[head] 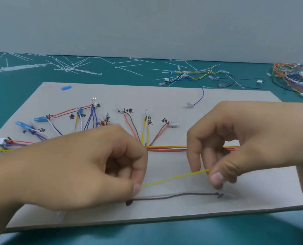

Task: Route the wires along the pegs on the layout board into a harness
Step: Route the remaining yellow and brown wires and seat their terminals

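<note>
Teal table [147, 232], grey wall [147, 23], beige layout board [165, 96], scattered cable ties [67, 68]

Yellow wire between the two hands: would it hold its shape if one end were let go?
The yellow wire runs nearly straight while the left hand and right hand each pinch an end; released, it would probably sag. It is thin, so likely very light. The dark wire lying wavy on the board suggests similar limpness.

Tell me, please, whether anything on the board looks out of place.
A blue sleeve lies loose far left on the board, joined to no wire; a blue wire strays in over the far edge, unrouted.
</note>
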